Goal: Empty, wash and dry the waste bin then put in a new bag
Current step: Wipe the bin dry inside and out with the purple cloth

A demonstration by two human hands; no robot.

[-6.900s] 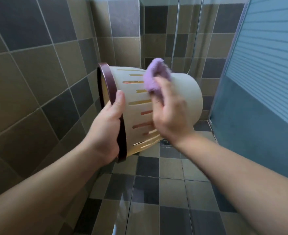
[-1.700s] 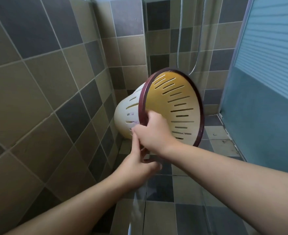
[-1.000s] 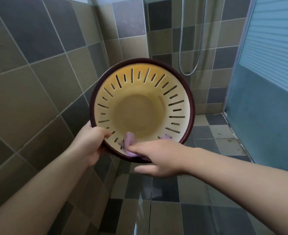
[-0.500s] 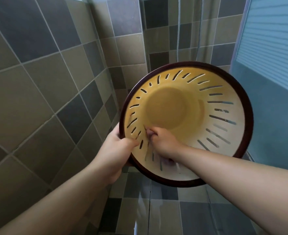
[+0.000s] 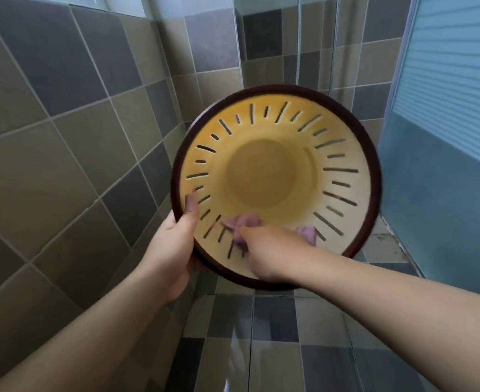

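Note:
A cream slotted waste bin (image 5: 272, 176) with a dark maroon rim is held in the air, its mouth turned towards me so I look straight into it. My left hand (image 5: 176, 244) grips the rim at the lower left, thumb hooked inside. My right hand (image 5: 272, 250) is inside the bin at the bottom of the opening and holds a purple cloth (image 5: 243, 223) against the inner wall. Part of the cloth shows on either side of that hand.
A tiled wall (image 5: 63, 137) runs close along the left. A blue frosted shower door (image 5: 445, 137) stands on the right. Shower hoses (image 5: 298, 38) hang in the far corner. The checked floor (image 5: 275, 335) below looks wet and shiny.
The bin has shifted slightly and tipped more squarely towards me. My right hand has slid with the cloth from the lower left of the inner wall towards the bottom middle.

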